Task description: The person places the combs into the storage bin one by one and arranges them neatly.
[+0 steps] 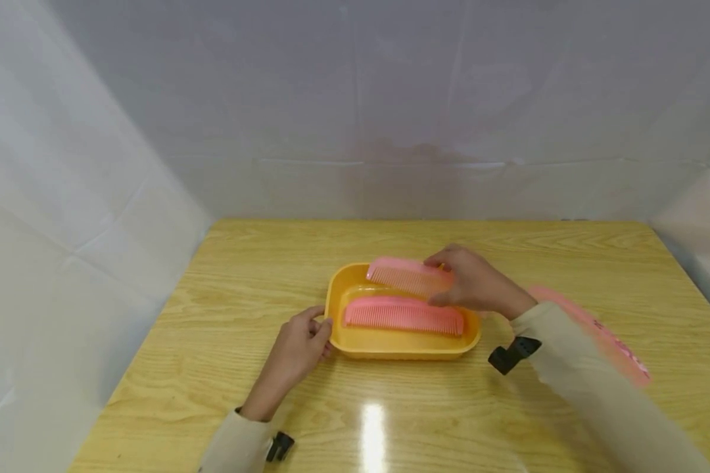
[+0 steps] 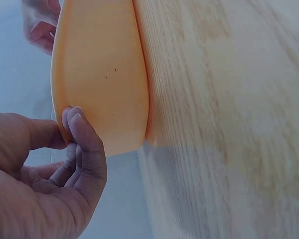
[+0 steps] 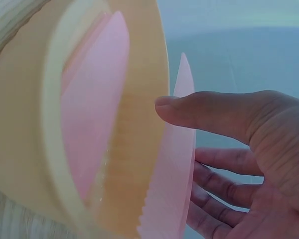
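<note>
My left hand [image 1: 298,345] pinches the left rim of a yellow-orange plastic basin [image 1: 390,351]; the left wrist view shows thumb and fingers on either side of the basin wall [image 2: 97,74]. My right hand [image 1: 473,279] grips a pink comb [image 1: 399,272] between thumb and fingers, above the basin's far side. Its teeth point toward me. Inside the basin lies another pink comb [image 1: 399,315], seen also in the right wrist view as a pink shape [image 3: 92,114] behind the rim. The far end of the held comb is hidden by my right hand.
A longer pink comb [image 1: 556,299] lies on the wooden table [image 1: 242,276] at the right, partly covered by my right sleeve [image 1: 597,387]. Pale sheeting [image 1: 355,118] hangs behind the table and along its sides.
</note>
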`<state>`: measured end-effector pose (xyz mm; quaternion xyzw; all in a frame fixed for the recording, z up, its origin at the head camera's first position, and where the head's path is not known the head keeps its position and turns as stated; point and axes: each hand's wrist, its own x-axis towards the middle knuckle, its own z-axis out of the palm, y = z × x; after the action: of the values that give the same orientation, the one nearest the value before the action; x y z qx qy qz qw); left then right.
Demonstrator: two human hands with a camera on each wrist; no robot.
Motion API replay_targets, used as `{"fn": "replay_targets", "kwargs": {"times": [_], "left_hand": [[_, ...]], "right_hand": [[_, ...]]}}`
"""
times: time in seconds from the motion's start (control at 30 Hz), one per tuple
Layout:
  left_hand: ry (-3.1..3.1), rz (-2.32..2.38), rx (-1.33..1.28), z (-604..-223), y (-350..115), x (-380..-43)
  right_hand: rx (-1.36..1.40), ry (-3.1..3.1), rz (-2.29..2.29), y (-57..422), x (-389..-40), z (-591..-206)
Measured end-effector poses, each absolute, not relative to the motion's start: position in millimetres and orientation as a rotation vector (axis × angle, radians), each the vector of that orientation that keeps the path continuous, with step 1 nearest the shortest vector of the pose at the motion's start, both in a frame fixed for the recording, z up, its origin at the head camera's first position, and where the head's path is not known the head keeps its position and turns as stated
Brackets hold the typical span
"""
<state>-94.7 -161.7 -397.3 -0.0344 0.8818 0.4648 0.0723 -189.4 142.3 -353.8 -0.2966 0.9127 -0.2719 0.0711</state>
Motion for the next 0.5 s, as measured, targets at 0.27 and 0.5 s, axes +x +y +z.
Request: {"fn": "replay_targets", "kwargs": {"times": [0.27,0.5], "left_hand": [[2.654,1.395,-0.105,-397.5,-161.5,-94.6],[2.646,1.405,-0.109,-397.6,-161.7,-94.8]], "right_hand": [[-0.917,2.708,-0.812,129.7,-187.9,-356.2],[-0.921,2.676,-0.789,121.1,-185.4,-361.2]]}}
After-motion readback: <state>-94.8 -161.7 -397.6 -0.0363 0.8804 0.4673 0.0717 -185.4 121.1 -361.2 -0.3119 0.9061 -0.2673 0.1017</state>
